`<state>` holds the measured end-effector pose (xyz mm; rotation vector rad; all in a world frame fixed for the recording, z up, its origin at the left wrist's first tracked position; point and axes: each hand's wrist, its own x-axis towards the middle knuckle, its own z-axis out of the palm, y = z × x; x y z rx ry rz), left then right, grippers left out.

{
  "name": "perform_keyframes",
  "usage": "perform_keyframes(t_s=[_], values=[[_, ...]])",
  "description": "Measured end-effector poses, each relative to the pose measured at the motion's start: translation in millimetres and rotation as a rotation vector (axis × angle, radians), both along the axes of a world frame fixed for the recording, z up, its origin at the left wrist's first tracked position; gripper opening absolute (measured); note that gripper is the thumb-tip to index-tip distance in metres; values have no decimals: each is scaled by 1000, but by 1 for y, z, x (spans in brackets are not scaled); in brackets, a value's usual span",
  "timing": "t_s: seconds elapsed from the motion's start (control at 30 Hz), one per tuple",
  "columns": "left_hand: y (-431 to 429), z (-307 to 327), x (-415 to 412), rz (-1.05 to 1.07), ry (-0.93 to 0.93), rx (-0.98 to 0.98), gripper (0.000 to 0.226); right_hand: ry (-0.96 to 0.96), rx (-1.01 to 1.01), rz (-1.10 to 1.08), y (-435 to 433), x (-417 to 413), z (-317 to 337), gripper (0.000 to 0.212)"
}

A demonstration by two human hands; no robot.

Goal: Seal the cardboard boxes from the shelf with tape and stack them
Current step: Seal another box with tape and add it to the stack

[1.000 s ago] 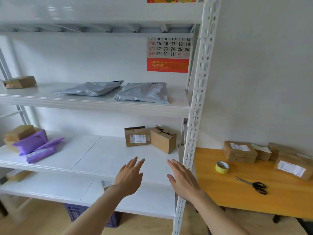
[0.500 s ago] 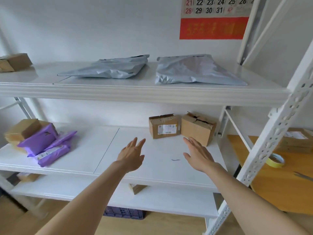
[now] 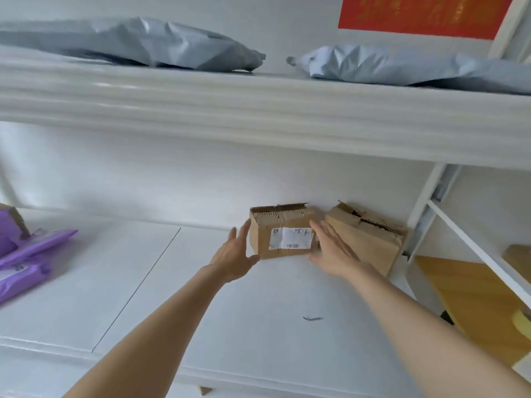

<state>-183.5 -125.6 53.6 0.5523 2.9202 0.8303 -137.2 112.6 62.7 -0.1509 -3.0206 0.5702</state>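
I have both hands spread with the fingers straight, left hand (image 3: 234, 254) at the left end of the labelled cardboard box (image 3: 283, 234) and right hand (image 3: 333, 251) at its right end, gripping nothing. The box sits at the back of the white shelf (image 3: 201, 297), just beside a second cardboard box (image 3: 367, 239) with ragged flaps.

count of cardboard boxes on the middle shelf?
2 clear: a labelled box between the left hand and right hand, a torn-top box just right of it. A brown corner behind the purple mailers far left may be a third.
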Motion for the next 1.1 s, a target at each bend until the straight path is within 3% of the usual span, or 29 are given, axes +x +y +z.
perform_keyframes(t_s=[0.17,0.43,0.63,0.87,1.1], values=[[27,-39,-62,-7,-8,199,84,30,-98,-41,16,-53,-26,95],[55,-74,-102,-40,-6,341,70,52,-346,-69,31,-95,-57,89],[66,-72,-108,56,31,403,53,111,-396,-95,30,-106,-60,85],[59,-69,-79,86,-12,433,48,146,-424,-158,18,-70,-55,70],[32,-37,1,71,-99,442,46,102,-440,-157,-8,15,-13,66]])
